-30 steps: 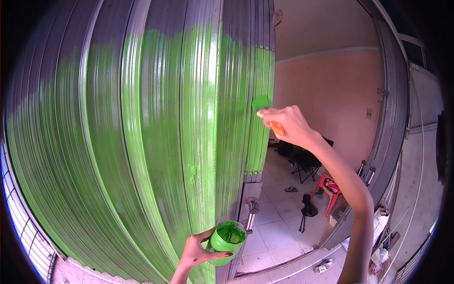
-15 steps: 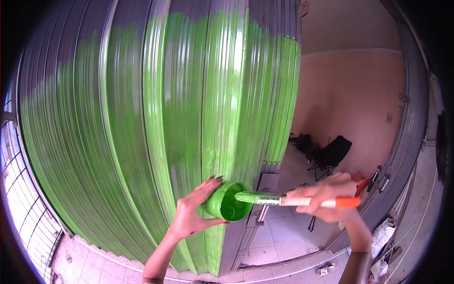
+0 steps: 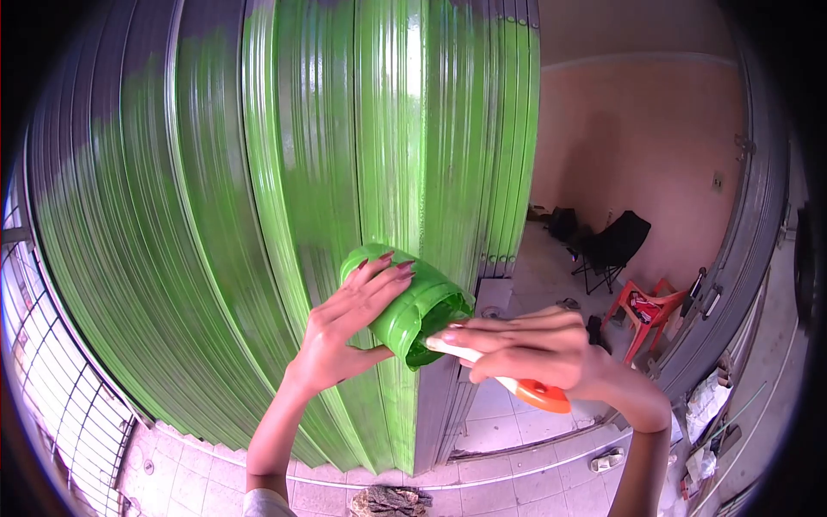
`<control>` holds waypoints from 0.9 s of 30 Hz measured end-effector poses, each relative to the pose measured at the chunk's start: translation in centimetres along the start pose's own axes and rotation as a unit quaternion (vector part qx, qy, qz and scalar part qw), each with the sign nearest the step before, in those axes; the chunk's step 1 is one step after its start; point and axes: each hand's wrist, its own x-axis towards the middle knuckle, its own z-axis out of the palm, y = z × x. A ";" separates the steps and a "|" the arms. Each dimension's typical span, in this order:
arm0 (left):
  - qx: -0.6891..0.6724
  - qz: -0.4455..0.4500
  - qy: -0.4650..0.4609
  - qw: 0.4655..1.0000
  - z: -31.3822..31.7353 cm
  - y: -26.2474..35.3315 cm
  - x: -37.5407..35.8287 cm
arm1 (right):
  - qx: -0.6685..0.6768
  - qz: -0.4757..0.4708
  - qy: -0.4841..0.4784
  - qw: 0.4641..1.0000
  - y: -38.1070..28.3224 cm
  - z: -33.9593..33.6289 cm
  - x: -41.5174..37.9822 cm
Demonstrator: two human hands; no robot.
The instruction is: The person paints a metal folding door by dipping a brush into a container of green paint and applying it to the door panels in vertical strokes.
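My left hand (image 3: 349,323) wraps round a green paint container (image 3: 405,302), which is tilted so its open mouth faces right and down. Wet green paint coats its outside and inner wall. My right hand (image 3: 538,349) grips a paintbrush (image 3: 525,388) by its white handle with an orange end. The brush's bristles are inside the container's mouth, hidden from sight. Behind both hands stands a ribbed metal folding door (image 3: 319,181), mostly covered in green paint, with bare grey along its top and patchy grey streaks between the ribs.
Right of the door, a doorway opens onto a room with a black folding chair (image 3: 613,246) and a red plastic chair (image 3: 642,314). A crumpled cloth (image 3: 389,501) lies on the tiled floor (image 3: 517,495). A barred gate (image 3: 65,388) stands at the left.
The container has risen and tipped further over in my left hand. My right hand has moved left, taking the brush's bristles into the container. The view has shifted, showing the red chair and cloth.
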 end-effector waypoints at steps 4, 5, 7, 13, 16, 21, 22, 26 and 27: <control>0.012 0.045 0.023 0.999 0.0 -0.3 0.5 | -0.023 -0.019 0.021 0.999 1.0 1.5 0.5; 0.014 0.048 0.025 0.998 0.0 -0.3 0.5 | -0.022 -0.019 0.017 0.999 1.2 1.6 0.7; 0.019 0.056 0.029 0.998 0.1 -0.2 0.7 | -0.024 -0.023 0.019 0.999 1.5 2.0 1.0; 0.018 -0.014 0.000 1.000 0.6 0.4 0.4 | 0.071 0.109 -0.106 0.986 1.4 1.9 1.3; -0.031 -0.146 -0.032 0.988 1.2 0.6 -0.8 | 0.178 0.149 0.074 0.970 2.1 3.9 0.2; -0.071 -0.242 -0.080 0.964 2.6 0.0 -3.3 | 0.412 0.409 0.183 0.794 3.1 5.3 -2.7; -0.074 -0.251 -0.098 0.960 2.8 0.1 -3.5 | 0.462 0.462 0.206 0.728 3.1 5.5 -3.1; -0.089 -0.283 -0.128 0.946 4.1 -0.2 -4.4 | 0.542 0.554 0.258 0.577 3.6 6.3 -5.6; -0.096 -0.289 -0.125 0.944 4.3 -0.5 -4.6 | 0.552 0.563 0.279 0.548 3.7 6.6 -6.2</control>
